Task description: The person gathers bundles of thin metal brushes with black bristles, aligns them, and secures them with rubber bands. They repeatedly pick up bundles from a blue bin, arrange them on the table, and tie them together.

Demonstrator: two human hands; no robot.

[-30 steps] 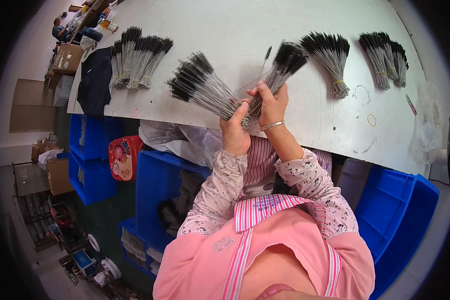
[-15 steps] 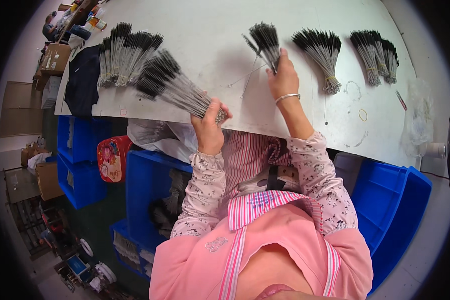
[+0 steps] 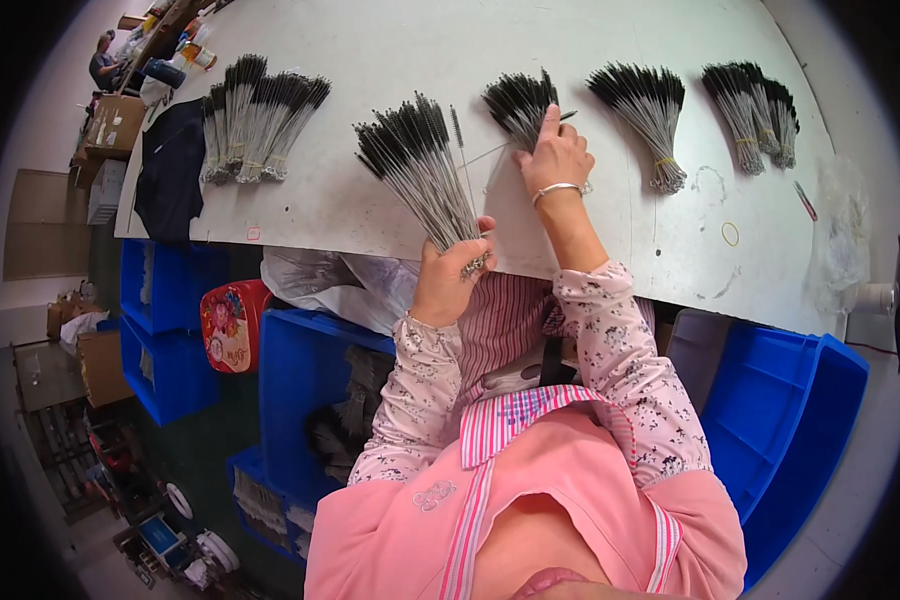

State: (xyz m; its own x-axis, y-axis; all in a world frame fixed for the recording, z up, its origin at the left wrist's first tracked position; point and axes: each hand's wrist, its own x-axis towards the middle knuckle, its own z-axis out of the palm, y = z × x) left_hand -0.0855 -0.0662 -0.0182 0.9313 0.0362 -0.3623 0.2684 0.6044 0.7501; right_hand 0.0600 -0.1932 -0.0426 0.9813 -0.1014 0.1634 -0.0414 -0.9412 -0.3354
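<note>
My left hand (image 3: 450,275) is closed round the looped wire ends of a thick bundle of tube brushes (image 3: 420,170), whose black bristles fan out away from me. My right hand (image 3: 558,160) grips a smaller bunch of tube brushes (image 3: 515,105) just right of that bundle, index finger stretched along the bristles. My palm hides the lower part of this bunch. A few loose wire stems lie between the two bunches. To the right is a banded bundle of brushes (image 3: 650,125).
More banded brush bundles lie at the far left (image 3: 260,125) and far right (image 3: 750,115) of the white table (image 3: 370,50). A dark cloth (image 3: 170,170), a yellow rubber band (image 3: 730,234) and a red pen-like tool (image 3: 805,200) lie there too. Blue crates (image 3: 770,400) stand below.
The left-hand bundle has swung from slanting left to more upright and moved right. My right hand has shifted slightly left, its index finger now stretched over the smaller bunch.
</note>
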